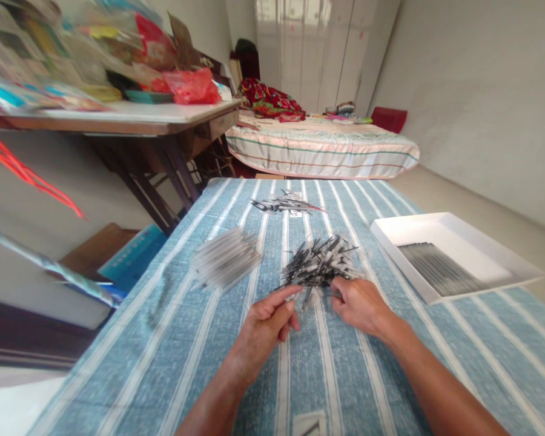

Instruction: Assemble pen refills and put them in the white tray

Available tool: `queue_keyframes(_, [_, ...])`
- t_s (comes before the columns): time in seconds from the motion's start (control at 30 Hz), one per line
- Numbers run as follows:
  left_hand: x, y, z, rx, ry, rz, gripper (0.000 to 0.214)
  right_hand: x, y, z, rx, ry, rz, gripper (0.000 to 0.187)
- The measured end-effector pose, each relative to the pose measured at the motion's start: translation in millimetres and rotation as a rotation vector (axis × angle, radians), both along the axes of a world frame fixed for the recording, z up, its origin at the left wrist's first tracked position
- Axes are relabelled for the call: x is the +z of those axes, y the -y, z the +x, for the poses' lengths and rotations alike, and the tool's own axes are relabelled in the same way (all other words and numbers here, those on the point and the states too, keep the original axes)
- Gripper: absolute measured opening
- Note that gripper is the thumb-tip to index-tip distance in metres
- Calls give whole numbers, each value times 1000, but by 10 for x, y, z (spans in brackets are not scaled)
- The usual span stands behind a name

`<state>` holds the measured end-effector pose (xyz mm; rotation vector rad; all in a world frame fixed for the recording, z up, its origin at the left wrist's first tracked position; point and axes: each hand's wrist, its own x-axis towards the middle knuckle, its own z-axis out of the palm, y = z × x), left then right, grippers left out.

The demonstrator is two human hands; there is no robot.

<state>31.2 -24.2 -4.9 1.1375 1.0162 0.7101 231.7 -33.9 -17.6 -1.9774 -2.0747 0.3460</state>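
Heap of thin grey-black metal pieces (320, 263) sits midway up the blue-and-white striped cloth counter (163, 339), right in front of both hands. Left hand (266, 324): grip drawn together, thumb on fingertips, index pointing at the heap's near edge; can't tell if a piece is pinched in it. Right hand (361, 306): fingertips buried in the heap's near edge, so I can't tell its grip state. Risks, my read: the pieces lie crossed and tangled, so lifting one likely drags neighbours and flicks them across the cloth. Dark slivers on stripes are easy to lose, and thin ends could prick fingertips. A sweep of the left wrist could knock the bundle of pale silvery sticks (224, 263), just left of the heap, out of line. Counts, near to far: 2 hands, 1 big heap (pieces too many to count), 1 pale bundle (blurred, no count), 1 shallow white rectangular tray (458, 233) on the right holding 1 neat row of dark pieces (436, 272). Farther up the counter, 1 smaller heap of dark pieces (286, 203). Far left, 1 brown wooden counter (118, 125) stacked with bags. At the back, 1 bed with a striped cover (322, 148).
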Motion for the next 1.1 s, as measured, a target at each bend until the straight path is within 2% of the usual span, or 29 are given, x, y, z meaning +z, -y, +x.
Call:
queue_keyframes(0.1, [5, 23, 14, -1, -3, 10, 41, -14, 63, -7, -22, -689, -29, 1])
queue_keyframes(0.2, [-9, 43, 33, -43, 3, 11, 40, -3, 122, -65, 2, -1288, -87, 9])
queue_keyframes(0.3, [-29, 59, 56, -90, 17, 8, 38, 3, 154, -150, 11, -1591, -116, 12])
queue_keyframes(0.4, [-34, 71, 76, -111, 31, 6, 36, -15, 162, -222, 25, -1699, -154, 12])
queue_keyframes(0.6, [-35, 71, 83, -110, 20, -2, 39, -46, 156, -223, 12, -1621, -206, 15])
queue_keyframes(0.7, [-44, 60, 77, -77, -13, -8, 40, -64, 147, -159, -45, -1418, -243, 18])
queue_keyframes(0.8, [-49, 49, 74, -56, -37, -16, 43, -112, 128, -92, -110, -1120, -249, 21])
queue_keyframes(0.97, [-44, 46, 74, -19, -71, -21, 45, -239, 76, 52, -211, -738, -30, 26])
queue_keyframes(1.03, [-43, 49, 73, -15, -71, -23, 45, -275, 60, 115, -197, -613, 54, 24])
queue_keyframes(1.1, [-43, 52, 73, -19, -71, -17, 45, -282, 54, 165, -149, -487, 69, 23])
